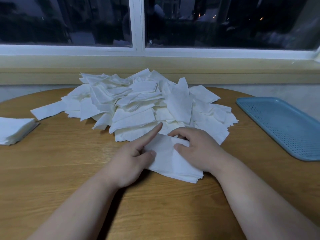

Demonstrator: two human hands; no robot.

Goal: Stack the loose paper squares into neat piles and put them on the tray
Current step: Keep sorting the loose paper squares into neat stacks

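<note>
A big loose heap of white paper squares covers the middle of the round wooden table. In front of it lies a small stack of squares, held between both hands. My left hand grips its left edge with thumb and curled fingers, the index finger pointing out toward the heap. My right hand grips the stack's right side, thumb on top and fingers curled over the far edge. A blue perforated tray lies at the right with nothing on it.
A neat pile of squares sits at the table's left edge. A single strip of paper sticks out left of the heap. Behind the table runs a wooden sill under a dark window.
</note>
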